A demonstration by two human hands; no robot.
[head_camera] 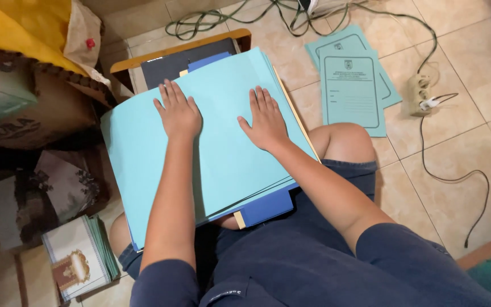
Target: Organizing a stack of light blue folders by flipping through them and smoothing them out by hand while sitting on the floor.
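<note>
We have our left hand point(178, 113) and right hand point(265, 118) spread flat, fingers apart and clamped on nothing, on the top light blue folder point(223, 153) of a stack resting across our lap. The sheets look thin, light, bendy and likely slippery, so the long side edges seem the best hold. There is open floor point(461, 153) to our right beyond the printed folders point(352, 85) and power strip point(420, 88), while bags crowd the left.

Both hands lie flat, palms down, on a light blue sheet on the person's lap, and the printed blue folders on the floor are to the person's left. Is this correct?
Not quite. The head view shows the left hand and right hand flat on the light blue sheet, but the printed blue folders lie on the floor to the person's right, not left.
</note>
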